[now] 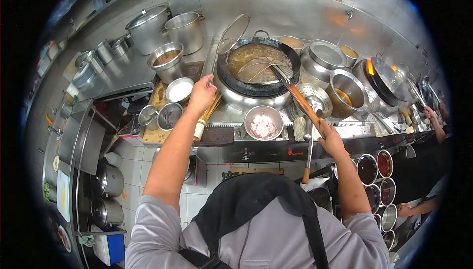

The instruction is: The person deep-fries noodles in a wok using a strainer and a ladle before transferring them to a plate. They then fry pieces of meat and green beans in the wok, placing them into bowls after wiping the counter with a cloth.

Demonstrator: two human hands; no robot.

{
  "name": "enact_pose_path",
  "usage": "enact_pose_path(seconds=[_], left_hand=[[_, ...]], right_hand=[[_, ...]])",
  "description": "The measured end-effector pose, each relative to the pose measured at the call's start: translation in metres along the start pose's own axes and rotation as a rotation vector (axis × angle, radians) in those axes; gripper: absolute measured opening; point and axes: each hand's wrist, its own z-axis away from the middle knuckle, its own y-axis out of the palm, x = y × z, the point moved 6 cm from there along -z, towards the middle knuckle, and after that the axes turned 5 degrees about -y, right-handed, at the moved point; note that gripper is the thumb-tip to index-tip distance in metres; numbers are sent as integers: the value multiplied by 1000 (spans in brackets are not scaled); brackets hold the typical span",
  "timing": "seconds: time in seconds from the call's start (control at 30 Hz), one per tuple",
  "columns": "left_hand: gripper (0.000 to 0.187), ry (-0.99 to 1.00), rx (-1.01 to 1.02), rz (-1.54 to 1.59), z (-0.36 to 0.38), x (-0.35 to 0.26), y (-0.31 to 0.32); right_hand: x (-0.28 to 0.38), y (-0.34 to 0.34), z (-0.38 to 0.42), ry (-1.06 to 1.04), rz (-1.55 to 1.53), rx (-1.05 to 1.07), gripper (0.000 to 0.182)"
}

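Observation:
My left hand (202, 94) is closed around the handle of a long metal ladle (227, 46), whose round head is raised at the left rim of a black wok (221, 79). My right hand (331, 140) grips the wooden handle of a wire-mesh strainer (258, 71). The strainer's head lies in the wok, over yellowish, bubbling liquid (241, 54). Just in front of the wok sits a metal bowl (247, 126) with pale pink pieces, perhaps raw meat (262, 125). Beside my left forearm is a bamboo brush (201, 127).
Right of the wok stand a perforated colander (322, 96) and a metal bowl (362, 89) holding brown liquid. Flames (370, 67) rise around another wok (382, 89). Pots (185, 32) crowd the left side. Another person's hands (404, 210) show at far right, near several sauce containers (367, 169).

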Motion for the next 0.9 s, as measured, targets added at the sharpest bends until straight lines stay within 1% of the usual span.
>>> enact_pose_path(seconds=[0.07,0.13,0.17,0.23,0.27,0.33,0.4,0.43,0.47,0.5,0.53,0.57,0.6,0.67,0.77,0.8,0.87,0.9], left_hand=[[48,-17,9,8,4,-4,2],[47,-33,23,11,7,-7,5],[47,-36,27,30,7,-7,5],[47,-39,31,48,7,-6,6],[47,-40,39,69,8,-5,7],[48,-41,48,88,9,-4,8],[55,-111,57,272,14,-5,10],[55,-114,62,271,18,-8,11],[56,-148,79,321,23,-10,13],[57,-180,94,372,24,-12,16],[57,-180,96,374,23,-12,16],[57,-195,114,372,23,-11,18],[58,-211,132,370,24,-9,19],[57,-221,146,332,23,-3,22],[56,-205,169,240,11,18,33],[55,-188,162,192,4,28,36],[53,-168,147,139,-11,44,39],[52,-148,124,85,-18,49,36]], right_hand=[[3,-7,9,1,-34,-18,78],[6,-23,23,10,-34,-239,71],[12,-27,32,16,-37,-240,71],[31,-50,60,-62,-104,-508,58],[39,-53,77,-25,-253,-487,45],[37,-21,116,80,-453,-342,42],[68,-1,155,88,-581,-108,31],[61,30,182,177,-505,158,30],[42,71,214,62,-546,215,30],[-12,148,272,-70,-450,249,35],[5,127,287,135,-681,257,35],[17,95,286,136,-680,259,35],[38,72,295,245,-774,312,35],[78,-1,282,465,-956,415,34],[121,-63,275,815,-1232,542,34],[115,-57,274,821,-1233,536,34],[108,-42,261,483,-1062,662,30],[102,-45,253,482,-1060,660,30]])
